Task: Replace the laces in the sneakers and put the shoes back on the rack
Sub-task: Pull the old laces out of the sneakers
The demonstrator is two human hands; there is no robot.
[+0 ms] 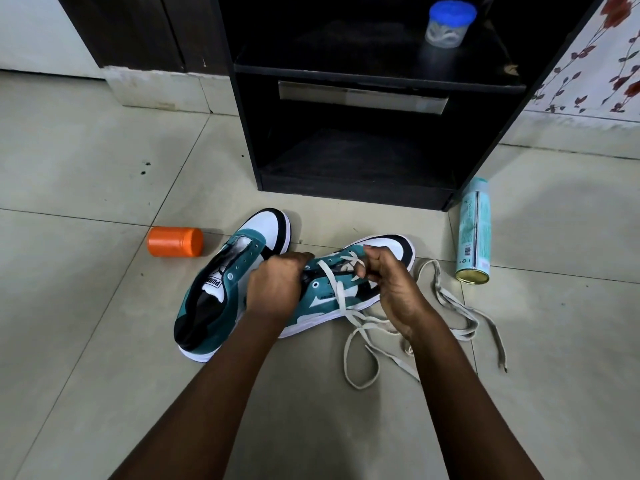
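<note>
Both forearms reach to mid-frame: left hand point(275, 289) grips the right sneaker point(346, 292), right hand point(391, 282) pinches its white lace point(353, 263).

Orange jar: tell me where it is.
In the head view, the orange jar lies on its side on the floor, left of the unlaced sneaker.

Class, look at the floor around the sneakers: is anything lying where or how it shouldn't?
Yes. A pale blue spray can and an orange container both lie tipped on their sides on the tiled floor, either side of the black shoe rack.
</note>
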